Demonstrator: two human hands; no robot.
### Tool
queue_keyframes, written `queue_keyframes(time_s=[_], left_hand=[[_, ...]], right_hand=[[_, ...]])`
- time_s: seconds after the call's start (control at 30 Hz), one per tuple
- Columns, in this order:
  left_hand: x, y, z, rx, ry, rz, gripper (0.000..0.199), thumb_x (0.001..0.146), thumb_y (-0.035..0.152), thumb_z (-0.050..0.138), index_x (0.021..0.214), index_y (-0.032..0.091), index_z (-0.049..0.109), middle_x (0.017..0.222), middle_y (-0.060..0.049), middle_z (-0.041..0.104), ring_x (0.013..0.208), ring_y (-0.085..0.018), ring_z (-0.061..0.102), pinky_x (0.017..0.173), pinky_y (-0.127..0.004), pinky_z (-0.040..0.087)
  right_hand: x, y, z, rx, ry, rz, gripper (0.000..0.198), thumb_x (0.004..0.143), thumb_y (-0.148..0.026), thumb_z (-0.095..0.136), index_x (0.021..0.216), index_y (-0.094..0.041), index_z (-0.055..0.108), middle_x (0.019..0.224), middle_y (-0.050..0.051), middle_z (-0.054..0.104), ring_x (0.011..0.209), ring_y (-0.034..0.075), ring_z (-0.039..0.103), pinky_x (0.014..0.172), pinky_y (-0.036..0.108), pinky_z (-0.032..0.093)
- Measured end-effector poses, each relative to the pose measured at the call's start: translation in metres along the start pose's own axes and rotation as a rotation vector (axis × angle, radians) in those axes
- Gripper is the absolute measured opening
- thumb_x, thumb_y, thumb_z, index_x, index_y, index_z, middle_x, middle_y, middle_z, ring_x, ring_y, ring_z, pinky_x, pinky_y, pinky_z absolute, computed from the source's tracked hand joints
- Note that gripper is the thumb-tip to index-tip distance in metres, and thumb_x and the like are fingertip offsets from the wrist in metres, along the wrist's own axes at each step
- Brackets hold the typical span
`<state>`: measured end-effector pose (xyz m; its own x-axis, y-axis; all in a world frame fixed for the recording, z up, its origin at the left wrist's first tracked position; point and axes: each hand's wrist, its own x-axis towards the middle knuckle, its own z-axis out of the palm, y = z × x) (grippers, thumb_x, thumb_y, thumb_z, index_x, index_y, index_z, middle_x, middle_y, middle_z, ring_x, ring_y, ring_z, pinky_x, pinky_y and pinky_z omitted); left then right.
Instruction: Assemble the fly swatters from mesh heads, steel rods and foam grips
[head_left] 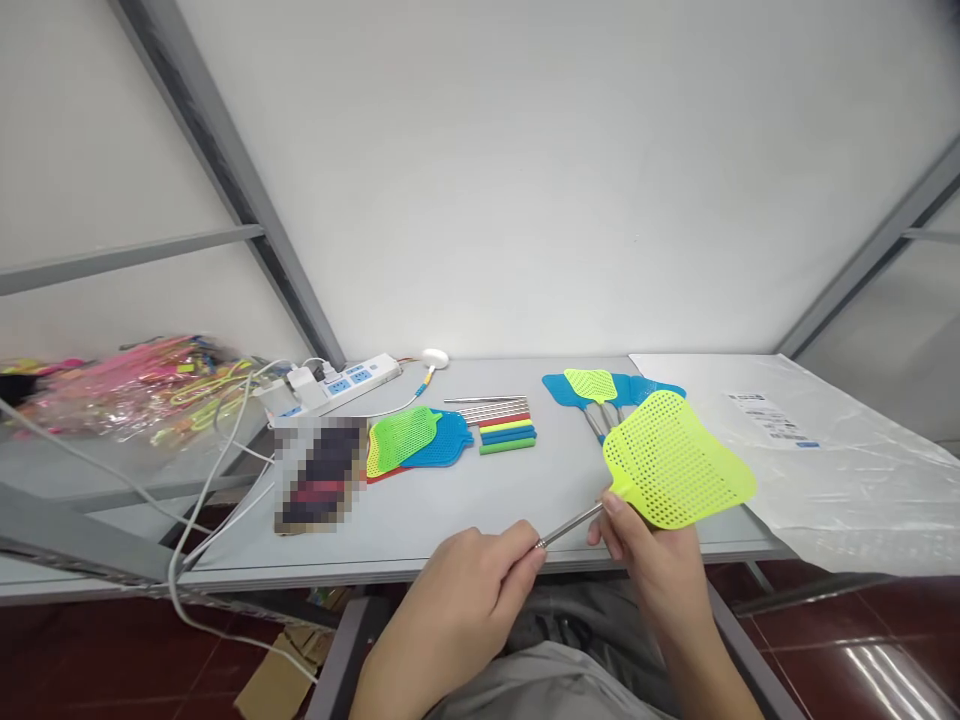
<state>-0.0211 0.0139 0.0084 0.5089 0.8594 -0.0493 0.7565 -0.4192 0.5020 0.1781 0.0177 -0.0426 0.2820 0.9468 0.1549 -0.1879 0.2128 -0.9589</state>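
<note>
In front of me, over the table's near edge, is a fly swatter with a yellow perforated head [675, 465] and a thin metal rod [571, 523]. My right hand [664, 570] pinches the neck where the head meets the rod. My left hand [472, 590] is closed around the rod's other end, and its fingers hide that part. Beyond the right hand lie fly swatters with blue heads [555, 388] and a smaller-looking yellow-green head [592, 384]. Left of them are bare metal rods [491, 412], coloured grip tubes [508, 437], and loose green [401, 440] and blue [442, 443] swatter heads.
A white power strip [345, 385] with plugs and cables sits at the back left. A blurred-out object [319, 475] lies near the loose heads. White plastic packaging [810, 450] covers the table's right side. Bagged colourful items [157, 385] are at far left.
</note>
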Motion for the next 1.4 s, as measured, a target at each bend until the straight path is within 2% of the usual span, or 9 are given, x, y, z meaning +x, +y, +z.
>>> queue_keyframes(time_s=[0.1,0.27,0.43,0.73,0.83,0.93,1.07,1.23,1.4], left_hand=[[0.0,0.0,0.001,0.016,0.029,-0.015,0.032,0.102,0.04,0.03,0.081,0.026,0.048,0.069,0.003,0.058,0.069,-0.019,0.051,0.059,-0.03,0.022],[0.007,0.002,0.007,0.024,0.048,0.032,0.034,0.103,0.038,0.029,0.08,0.025,0.049,0.069,0.005,0.06,0.062,-0.017,0.046,0.063,-0.03,0.025],[0.008,-0.001,0.008,0.048,0.031,0.05,0.032,0.103,0.037,0.029,0.083,0.026,0.05,0.071,0.005,0.06,0.063,-0.018,0.047,0.061,-0.03,0.025],[0.004,-0.005,0.0,0.09,0.03,0.038,0.036,0.103,0.04,0.028,0.078,0.024,0.049,0.068,0.004,0.059,0.065,-0.018,0.05,0.064,-0.029,0.031],[0.007,-0.006,0.002,0.116,0.059,0.078,0.034,0.104,0.035,0.029,0.084,0.025,0.053,0.073,0.003,0.062,0.067,-0.017,0.053,0.067,-0.03,0.033],[0.011,-0.011,0.006,0.213,0.166,0.074,0.029,0.103,0.032,0.031,0.101,0.026,0.059,0.083,0.0,0.064,0.072,-0.019,0.055,0.07,-0.032,0.034],[0.019,-0.009,0.016,0.3,0.285,0.102,0.027,0.102,0.031,0.035,0.116,0.03,0.058,0.086,-0.002,0.062,0.075,-0.02,0.053,0.071,-0.033,0.035],[0.024,-0.006,0.02,0.207,0.31,0.121,0.021,0.101,0.031,0.041,0.1,0.025,0.061,0.085,-0.001,0.065,0.076,-0.019,0.056,0.07,-0.032,0.035],[0.021,-0.035,0.006,0.168,0.332,0.091,0.023,0.099,0.035,0.044,0.092,0.024,0.063,0.086,0.0,0.068,0.078,-0.017,0.059,0.071,-0.031,0.035]], right_hand=[[-0.005,0.006,0.013,0.127,-0.038,0.055,0.02,0.086,-0.037,0.067,0.082,-0.02,0.059,0.051,-0.007,0.044,0.045,0.01,0.045,0.055,0.029,0.047],[-0.018,0.019,0.037,0.213,-0.286,0.132,0.023,0.086,-0.04,0.066,0.082,-0.02,0.054,0.059,-0.006,0.052,0.045,0.008,0.05,0.044,0.021,0.039],[-0.013,0.018,0.03,0.146,-0.314,0.1,0.025,0.088,-0.041,0.063,0.08,-0.018,0.059,0.053,-0.006,0.051,0.046,0.009,0.051,0.049,0.023,0.041],[0.018,-0.016,-0.024,0.234,0.023,0.013,0.022,0.087,-0.04,0.066,0.083,-0.019,0.062,0.053,-0.007,0.046,0.046,0.009,0.05,0.054,0.026,0.046],[0.021,-0.016,-0.026,0.251,0.046,0.014,0.023,0.086,-0.042,0.067,0.083,-0.019,0.062,0.054,-0.007,0.046,0.046,0.01,0.05,0.054,0.026,0.045],[0.017,-0.008,-0.013,0.232,0.031,0.035,0.022,0.086,-0.042,0.067,0.088,-0.021,0.061,0.057,-0.006,0.051,0.049,0.01,0.052,0.055,0.025,0.044],[0.007,0.003,0.01,0.128,-0.154,0.081,0.025,0.086,-0.044,0.066,0.086,-0.019,0.063,0.062,-0.003,0.057,0.054,0.012,0.057,0.057,0.025,0.044],[0.003,0.004,0.012,0.008,-0.136,-0.011,0.027,0.088,-0.043,0.062,0.081,-0.018,0.068,0.064,-0.001,0.058,0.055,0.012,0.056,0.059,0.027,0.045],[0.014,-0.003,-0.018,0.007,0.016,-0.086,0.026,0.09,-0.041,0.061,0.085,-0.018,0.07,0.064,-0.002,0.055,0.057,0.012,0.055,0.061,0.028,0.044]])
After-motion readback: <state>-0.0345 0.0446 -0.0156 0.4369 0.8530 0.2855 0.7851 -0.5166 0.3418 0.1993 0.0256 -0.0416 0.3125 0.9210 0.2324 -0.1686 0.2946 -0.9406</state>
